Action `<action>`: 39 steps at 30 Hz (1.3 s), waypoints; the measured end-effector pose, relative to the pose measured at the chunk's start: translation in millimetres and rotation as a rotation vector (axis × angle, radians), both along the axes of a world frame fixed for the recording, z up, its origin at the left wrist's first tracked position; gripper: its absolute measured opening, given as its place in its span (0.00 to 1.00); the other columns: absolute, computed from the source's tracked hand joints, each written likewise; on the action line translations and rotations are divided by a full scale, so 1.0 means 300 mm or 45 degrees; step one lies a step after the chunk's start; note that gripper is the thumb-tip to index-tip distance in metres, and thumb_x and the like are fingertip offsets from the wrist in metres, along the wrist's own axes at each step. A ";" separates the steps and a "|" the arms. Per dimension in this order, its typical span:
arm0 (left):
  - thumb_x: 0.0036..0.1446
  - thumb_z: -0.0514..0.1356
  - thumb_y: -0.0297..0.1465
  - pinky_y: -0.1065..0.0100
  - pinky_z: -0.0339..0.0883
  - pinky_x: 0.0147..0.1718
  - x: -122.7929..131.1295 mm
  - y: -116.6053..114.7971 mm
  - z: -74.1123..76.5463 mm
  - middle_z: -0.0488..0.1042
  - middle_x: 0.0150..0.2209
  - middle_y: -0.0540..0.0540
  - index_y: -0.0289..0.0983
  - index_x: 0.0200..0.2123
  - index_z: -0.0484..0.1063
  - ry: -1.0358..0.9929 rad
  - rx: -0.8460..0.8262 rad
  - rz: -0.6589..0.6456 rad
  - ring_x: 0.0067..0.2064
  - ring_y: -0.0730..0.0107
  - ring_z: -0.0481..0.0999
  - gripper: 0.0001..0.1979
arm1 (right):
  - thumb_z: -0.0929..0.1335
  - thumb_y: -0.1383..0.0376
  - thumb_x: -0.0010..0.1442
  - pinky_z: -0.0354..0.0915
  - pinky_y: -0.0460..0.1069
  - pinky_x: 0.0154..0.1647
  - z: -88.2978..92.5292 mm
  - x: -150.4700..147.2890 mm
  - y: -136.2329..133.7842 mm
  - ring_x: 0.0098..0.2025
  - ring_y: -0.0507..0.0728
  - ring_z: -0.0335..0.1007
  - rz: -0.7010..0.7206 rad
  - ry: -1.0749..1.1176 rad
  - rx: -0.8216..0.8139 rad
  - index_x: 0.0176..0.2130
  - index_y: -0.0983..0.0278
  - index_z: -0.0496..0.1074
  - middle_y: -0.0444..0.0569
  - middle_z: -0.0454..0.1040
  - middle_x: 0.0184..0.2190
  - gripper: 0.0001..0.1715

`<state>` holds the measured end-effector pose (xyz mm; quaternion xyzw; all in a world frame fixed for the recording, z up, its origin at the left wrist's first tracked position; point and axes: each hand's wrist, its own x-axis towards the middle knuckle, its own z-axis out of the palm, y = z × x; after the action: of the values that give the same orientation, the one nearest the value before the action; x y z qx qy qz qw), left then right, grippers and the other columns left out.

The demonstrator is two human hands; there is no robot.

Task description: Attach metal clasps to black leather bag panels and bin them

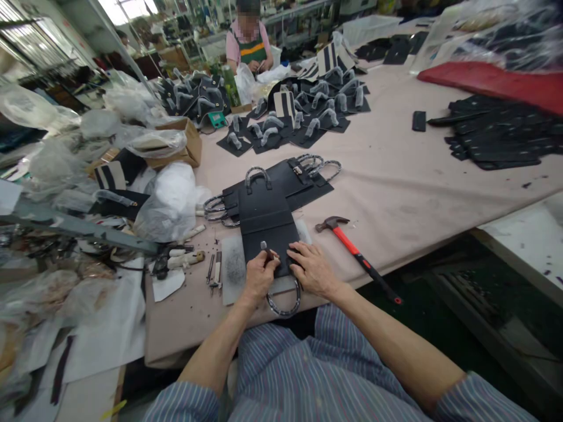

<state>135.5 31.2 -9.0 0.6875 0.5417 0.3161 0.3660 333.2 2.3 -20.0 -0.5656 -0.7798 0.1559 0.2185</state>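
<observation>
A black bag panel lies unfolded in front of me, with one wrapped loop handle hanging at the near edge and another at the far end. My left hand pinches a short dark strap with a shiny, pale tip, just over the panel's near half. The strap's lower end is hidden by my fingers. Spread out, the fingers of my right hand rest on the panel's right edge. Under the panel is a grey board. To the right lies a claw hammer with a red and black handle.
Several black bag pieces with handles lie just beyond the panel. Punch-like metal tools are on the left, near plastic bags. Wrapped handle pieces fill the far table. Black pieces are stacked right. A person works opposite.
</observation>
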 end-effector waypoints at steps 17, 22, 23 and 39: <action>0.54 0.63 0.40 0.65 0.74 0.34 -0.436 0.043 0.056 0.79 0.30 0.48 0.38 0.34 0.75 0.102 -0.183 0.579 0.31 0.63 0.79 0.12 | 0.61 0.62 0.70 0.53 0.66 0.69 0.002 0.008 -0.009 0.68 0.67 0.57 -0.015 -0.017 -0.039 0.60 0.62 0.72 0.53 0.66 0.66 0.23; 0.61 0.57 0.37 0.64 0.69 0.40 -0.644 -0.048 0.076 0.82 0.36 0.42 0.38 0.37 0.76 0.946 -0.232 0.548 0.41 0.56 0.80 0.11 | 0.60 0.62 0.70 0.54 0.67 0.68 -0.018 0.006 -0.014 0.67 0.68 0.58 0.001 -0.016 0.003 0.60 0.64 0.72 0.55 0.66 0.65 0.25; 0.62 0.57 0.37 0.63 0.69 0.41 -0.665 -0.060 0.081 0.82 0.37 0.41 0.38 0.38 0.77 1.075 -0.285 0.517 0.43 0.54 0.80 0.11 | 0.60 0.62 0.70 0.54 0.67 0.68 -0.024 0.006 -0.014 0.67 0.69 0.58 0.002 -0.018 0.018 0.60 0.65 0.72 0.56 0.66 0.65 0.25; 0.64 0.57 0.35 0.59 0.70 0.44 -0.483 0.065 0.068 0.81 0.43 0.35 0.37 0.39 0.77 1.151 -0.229 0.444 0.46 0.51 0.80 0.10 | 0.60 0.60 0.70 0.57 0.66 0.66 -0.082 0.012 -0.003 0.66 0.68 0.60 0.017 0.007 0.091 0.59 0.64 0.73 0.56 0.68 0.64 0.24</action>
<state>-9.4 50.7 11.4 0.6206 0.7785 -0.0051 0.0939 336.7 1.4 -44.7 -0.5517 -0.7881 0.1310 0.2395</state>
